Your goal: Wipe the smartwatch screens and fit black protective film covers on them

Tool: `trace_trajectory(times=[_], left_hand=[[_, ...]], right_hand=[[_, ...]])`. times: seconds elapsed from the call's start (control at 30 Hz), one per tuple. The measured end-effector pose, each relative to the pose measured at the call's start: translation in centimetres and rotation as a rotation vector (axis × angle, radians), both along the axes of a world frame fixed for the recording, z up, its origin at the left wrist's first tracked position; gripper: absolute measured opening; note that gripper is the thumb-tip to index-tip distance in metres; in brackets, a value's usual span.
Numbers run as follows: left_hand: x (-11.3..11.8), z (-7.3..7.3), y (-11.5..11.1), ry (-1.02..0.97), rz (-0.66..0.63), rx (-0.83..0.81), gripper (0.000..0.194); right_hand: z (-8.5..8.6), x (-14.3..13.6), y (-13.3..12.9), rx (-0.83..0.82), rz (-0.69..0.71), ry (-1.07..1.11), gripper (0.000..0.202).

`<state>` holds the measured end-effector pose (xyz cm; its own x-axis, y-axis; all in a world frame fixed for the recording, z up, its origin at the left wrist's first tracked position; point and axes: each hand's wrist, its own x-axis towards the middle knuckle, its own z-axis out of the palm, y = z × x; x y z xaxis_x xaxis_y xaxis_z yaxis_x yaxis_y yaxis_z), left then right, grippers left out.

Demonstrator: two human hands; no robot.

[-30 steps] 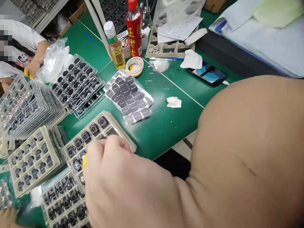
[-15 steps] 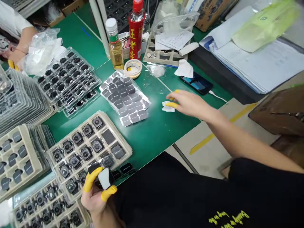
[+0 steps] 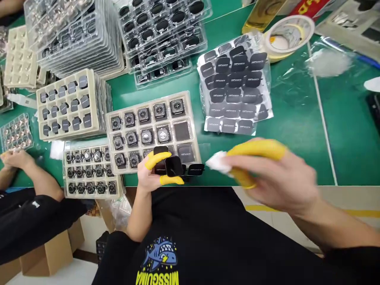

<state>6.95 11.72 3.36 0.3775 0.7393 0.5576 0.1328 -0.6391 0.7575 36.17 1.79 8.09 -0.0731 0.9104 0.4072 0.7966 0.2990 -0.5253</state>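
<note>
At the near edge of the green table point(image 3: 292, 118), the hands are apart from each other. Left hand point(image 3: 147, 178), yellow finger covers on, has thumb and finger clamped on a dark square watch piece point(image 3: 173, 166) – glossy face toward the camera, by the near right part of the beige tray point(image 3: 192, 118). Right hand point(image 3: 279, 180), blurred, pinches a crumpled white tissue point(image 3: 219, 162) to the piece's right, not touching it. Risks, my guess: the smooth piece could slip if gripped only at its edges, and with the table edge so near it might drop to the lap. A dirty tissue could smear or leave lint on the face. Black labelled pieces point(image 3: 196, 170) just beside the left hand could get knocked off by a wide sweep – can't tell what supports them.
</note>
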Motion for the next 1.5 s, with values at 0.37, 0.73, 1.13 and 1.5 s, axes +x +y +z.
trace_trajectory(times=[0.37,0.73,1.13,1.5], left_hand=[[-0.6,0.0,-0.7,0.022,-0.027,0.074,0.058],[-0.9,-0.4,-0.7,0.093,-0.026,0.095,0.068],[-1.7,-1.1,-0.9,-0.073,0.049,-0.073,0.078],[-1.7,-1.4,-1.4,-0.095,-0.010,-0.107,0.078]], right_hand=[[0.9,-5.2,3.1,0.168,0.624,-0.056,0.028],[1.6,-6.0,5.6,0.334,0.609,-0.160,0.027],[3.1,-3.7,3.7,0.355,0.552,-0.193,0.025],[3.5,-6.3,6.8,0.380,0.651,-0.350,0.018]])
